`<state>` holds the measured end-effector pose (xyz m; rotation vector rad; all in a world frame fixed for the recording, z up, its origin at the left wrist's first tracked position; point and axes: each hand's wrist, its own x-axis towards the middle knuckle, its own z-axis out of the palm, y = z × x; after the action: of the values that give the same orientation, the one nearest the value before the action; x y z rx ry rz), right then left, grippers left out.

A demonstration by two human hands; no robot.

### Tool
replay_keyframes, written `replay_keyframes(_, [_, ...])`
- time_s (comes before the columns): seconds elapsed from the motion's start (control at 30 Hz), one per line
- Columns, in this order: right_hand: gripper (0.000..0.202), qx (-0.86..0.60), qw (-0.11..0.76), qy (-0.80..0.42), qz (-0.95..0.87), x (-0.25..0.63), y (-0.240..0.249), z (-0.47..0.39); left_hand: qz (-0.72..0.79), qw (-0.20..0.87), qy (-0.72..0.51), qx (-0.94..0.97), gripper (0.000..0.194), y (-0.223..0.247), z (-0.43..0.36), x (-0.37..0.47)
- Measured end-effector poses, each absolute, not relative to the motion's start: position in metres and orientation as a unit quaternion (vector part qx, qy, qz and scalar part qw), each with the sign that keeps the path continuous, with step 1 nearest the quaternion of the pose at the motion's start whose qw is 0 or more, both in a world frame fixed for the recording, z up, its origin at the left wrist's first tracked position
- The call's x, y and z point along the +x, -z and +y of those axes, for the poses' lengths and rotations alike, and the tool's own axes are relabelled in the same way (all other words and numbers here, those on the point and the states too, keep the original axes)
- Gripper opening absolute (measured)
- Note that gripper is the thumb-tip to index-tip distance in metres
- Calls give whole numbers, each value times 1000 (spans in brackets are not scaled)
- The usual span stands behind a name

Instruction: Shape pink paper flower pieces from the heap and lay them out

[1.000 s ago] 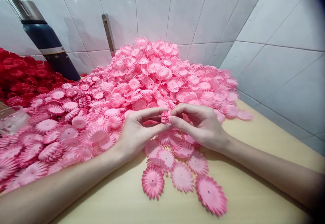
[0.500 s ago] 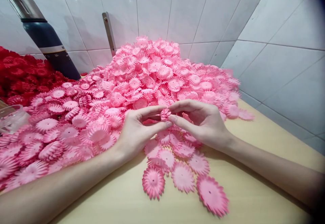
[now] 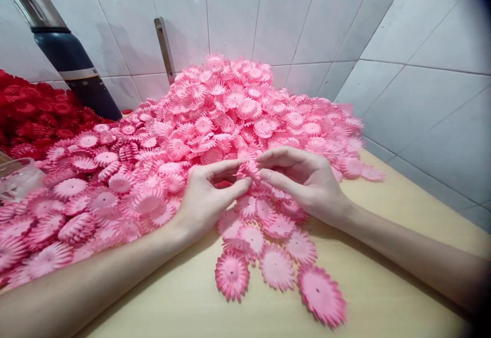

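Between my hands is a small pink petal piece [image 3: 246, 169], its outline blending into the pink behind it. My left hand [image 3: 213, 189] pinches it between thumb and forefinger. Just to the right, my right hand [image 3: 307, 182] has its thumb and fingertips slightly apart, near the piece; nothing can be made out between them. Behind both hands rises a big heap of pink scalloped paper flowers [image 3: 230, 105]. Loose flowers lie below the hands, among them a darker-edged one [image 3: 321, 295] and another with a centre hole [image 3: 231, 273].
A dark blue bottle [image 3: 72, 54] stands tilted in view beside a red flower heap [image 3: 34, 110] at the left. A clear plastic container [image 3: 21, 182] sits at the left edge. Tiled walls [image 3: 291, 16] border the pale table [image 3: 383, 215].
My right fingertips have parted from the small piece and moved slightly right. The piece stays at my left fingertips, which have shifted a little left.
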<state>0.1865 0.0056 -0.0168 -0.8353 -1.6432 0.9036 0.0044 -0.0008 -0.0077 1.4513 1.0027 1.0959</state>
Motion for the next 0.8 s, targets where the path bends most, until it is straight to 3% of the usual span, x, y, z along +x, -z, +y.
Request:
replay_keyframes(0.13, [30, -338, 501, -410, -683, 187, 16, 5, 407, 507, -452, 611, 34, 8, 0, 4])
replay_keyframes(0.53, [34, -391, 527, -445, -609, 188, 16, 10, 412, 512, -454, 601, 39, 9, -2, 5])
replay_keyframes(0.7, [37, -396, 528, -442, -608, 186, 15, 10, 379, 531, -488, 579, 12, 9, -3, 7])
replay_keyframes(0.8, [34, -386, 529, -432, -620, 187, 15, 10, 390, 508, -458, 617, 12, 8, -4, 6])
